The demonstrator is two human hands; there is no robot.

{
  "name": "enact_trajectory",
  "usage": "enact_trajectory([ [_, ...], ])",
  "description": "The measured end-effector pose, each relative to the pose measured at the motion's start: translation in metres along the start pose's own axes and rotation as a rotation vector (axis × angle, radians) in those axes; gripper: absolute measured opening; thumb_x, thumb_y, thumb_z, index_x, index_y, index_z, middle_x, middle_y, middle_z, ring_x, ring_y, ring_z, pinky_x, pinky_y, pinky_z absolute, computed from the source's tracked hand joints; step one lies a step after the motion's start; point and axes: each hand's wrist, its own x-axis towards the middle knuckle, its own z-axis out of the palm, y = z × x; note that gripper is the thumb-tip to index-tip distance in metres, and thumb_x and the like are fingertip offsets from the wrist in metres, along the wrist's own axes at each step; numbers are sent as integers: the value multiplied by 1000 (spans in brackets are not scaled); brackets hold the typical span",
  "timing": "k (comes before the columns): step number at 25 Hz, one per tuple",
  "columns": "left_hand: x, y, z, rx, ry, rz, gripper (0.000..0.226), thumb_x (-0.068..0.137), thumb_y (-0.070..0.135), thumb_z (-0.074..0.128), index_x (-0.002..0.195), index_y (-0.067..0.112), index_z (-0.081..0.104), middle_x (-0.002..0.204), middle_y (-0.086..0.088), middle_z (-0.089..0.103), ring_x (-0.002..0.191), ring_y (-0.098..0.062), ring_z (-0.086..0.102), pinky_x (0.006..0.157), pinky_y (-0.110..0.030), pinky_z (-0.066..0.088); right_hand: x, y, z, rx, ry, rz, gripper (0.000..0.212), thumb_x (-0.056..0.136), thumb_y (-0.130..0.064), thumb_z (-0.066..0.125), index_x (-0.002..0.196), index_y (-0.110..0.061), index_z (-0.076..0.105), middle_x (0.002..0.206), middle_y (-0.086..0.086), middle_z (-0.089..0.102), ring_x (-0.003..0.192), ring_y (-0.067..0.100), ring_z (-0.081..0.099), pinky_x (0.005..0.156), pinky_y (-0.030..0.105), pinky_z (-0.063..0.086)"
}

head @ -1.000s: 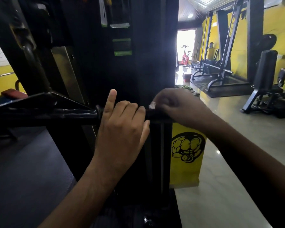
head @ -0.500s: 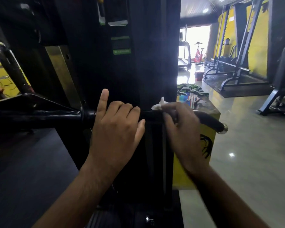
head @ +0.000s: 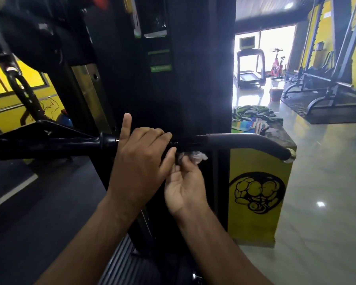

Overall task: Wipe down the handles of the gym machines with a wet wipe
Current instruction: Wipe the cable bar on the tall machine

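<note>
Pinching the wet wipe [head: 193, 156] into a crumpled wad, the right hand [head: 185, 188] sits palm up. Its fingertips are bunched together round the tissue just beneath the bar [head: 49, 142]; whether the wipe actually touches the metal there I cannot tell. Immediately left of those fingertips, the left hand [head: 140, 161] curls three fingers over the top of the bar. Its thumb closes in from the front, and its index finger [head: 126, 126] stands straight up, clear of the bar.

Several slips look likely from here. A wad this small gives little contact, so a pass along the underside could leave the top and back of the bar unwiped. It could also drag out of so light a pinch if it catches. The stretch under the left fingers stays dirty unless that hand shifts. If that grip slackens, the bar may swing or roll away from the wipe, because it seems to hang from a link [head: 23, 93] out past the left knuckles.

The bar's long axis runs side to side, roughly level, passing through the left fist. To the right of the right fingertips it becomes the padded grip [head: 245, 139], which bends downward. Its end cap [head: 290, 156] points down and to the right.

Behind that tip stands a yellow box [head: 259, 202] with a cloth [head: 253, 118] heaped on top. Far beyond the fingers, a treadmill [head: 250, 66] faces bright windows.
</note>
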Motion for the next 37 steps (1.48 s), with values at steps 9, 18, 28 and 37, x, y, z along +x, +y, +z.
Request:
enact_trajectory([
  [9,1,4,0,10,51,-19,34,92,29,62,118,9,69,113,-6,70,106,-23,63,120,-54,17,-1,-19,-2,-5,-53,-132,17,97,3,49,101,-6,63,89,8,72,79,14,72,76,27,60],
  [18,2,12,3,-90,112,-36,32,92,25,64,117,5,69,117,-9,69,111,-24,62,116,-48,28,3,-67,0,-1701,-317,-1546,28,93,-11,57,119,-13,67,110,8,60,99,20,48,85,31,44],
  [28,5,26,7,-77,126,-8,33,91,29,64,115,7,70,112,-7,69,107,-25,61,116,-47,29,-12,-133,46,-2336,-424,-1215,15,95,-13,54,105,-15,65,112,2,61,99,18,56,78,27,42],
  [37,-1,41,21,-10,100,22,36,93,33,61,118,9,68,114,-5,69,109,-22,61,117,-49,26,-5,-152,58,-2578,-794,-1020,29,95,-12,45,111,-21,67,104,-6,66,93,11,63,76,22,48],
])
